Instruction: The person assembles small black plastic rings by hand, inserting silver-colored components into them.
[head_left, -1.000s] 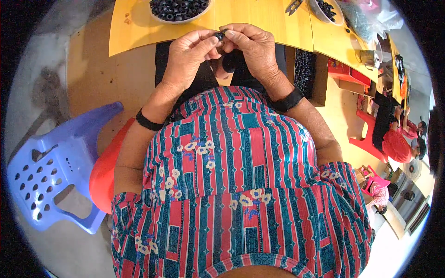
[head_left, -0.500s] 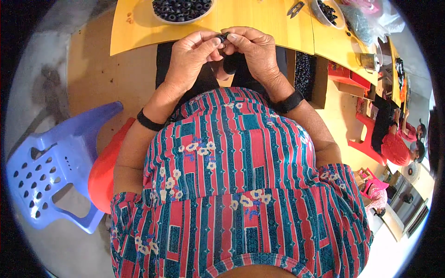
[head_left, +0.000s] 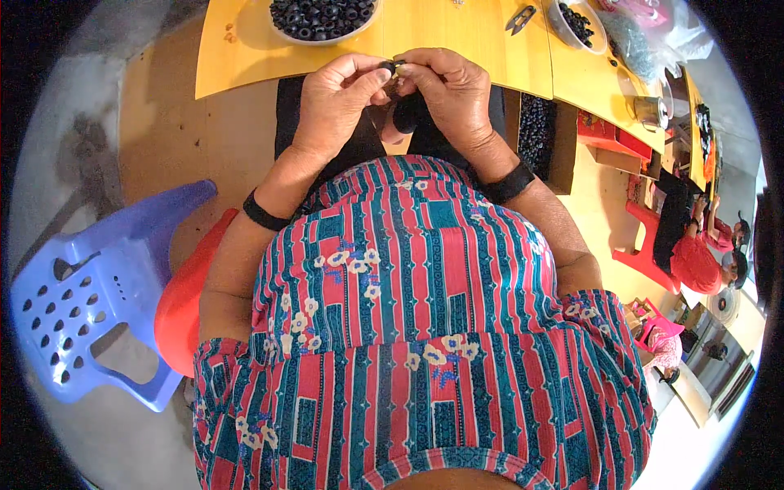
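Surface: yellow counter (head_left: 457,41), its near edge above the hands.
Piece: small black ring (head_left: 393,66), glossy.
Left hand (head_left: 335,102): fingers pinched on the ring.
Right hand (head_left: 449,94): fingers pinched on it too.
Far edge: white bowl (head_left: 282,31) of black rings.

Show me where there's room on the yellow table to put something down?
Bare yellow table lies between the bowl of black rings and the small cutters. The right end is crowded: a second bowl, a plastic bag, a metal cup.

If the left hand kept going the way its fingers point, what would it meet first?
The left hand points toward the right hand; their fingertips already pinch one small black part between them. So it would likely meet that part, then the right fingers. Depth is unclear.
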The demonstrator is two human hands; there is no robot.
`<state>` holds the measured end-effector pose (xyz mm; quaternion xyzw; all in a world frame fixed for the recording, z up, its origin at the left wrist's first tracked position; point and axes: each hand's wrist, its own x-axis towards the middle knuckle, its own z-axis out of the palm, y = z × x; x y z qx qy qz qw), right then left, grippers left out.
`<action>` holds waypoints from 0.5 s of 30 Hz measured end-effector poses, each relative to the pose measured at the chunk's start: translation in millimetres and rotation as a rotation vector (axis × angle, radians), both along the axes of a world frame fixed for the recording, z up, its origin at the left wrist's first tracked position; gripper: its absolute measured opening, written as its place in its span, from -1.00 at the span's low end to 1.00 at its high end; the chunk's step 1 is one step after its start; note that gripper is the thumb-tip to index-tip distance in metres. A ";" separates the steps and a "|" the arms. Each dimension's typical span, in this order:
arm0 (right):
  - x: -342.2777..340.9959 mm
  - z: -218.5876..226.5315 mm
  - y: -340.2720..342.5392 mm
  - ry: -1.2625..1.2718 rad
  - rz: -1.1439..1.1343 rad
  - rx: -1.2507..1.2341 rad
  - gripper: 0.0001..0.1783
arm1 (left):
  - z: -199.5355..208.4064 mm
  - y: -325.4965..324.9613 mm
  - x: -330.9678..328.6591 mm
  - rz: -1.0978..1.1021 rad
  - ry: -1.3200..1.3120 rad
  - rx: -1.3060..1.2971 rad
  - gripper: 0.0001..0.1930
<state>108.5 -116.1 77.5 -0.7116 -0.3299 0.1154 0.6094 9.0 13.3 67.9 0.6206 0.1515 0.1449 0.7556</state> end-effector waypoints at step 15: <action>-11.1 5.2 -0.7 -0.319 -0.072 -0.067 -0.91 | -4.0 -5.0 -1.0 0.092 -0.054 0.130 -0.86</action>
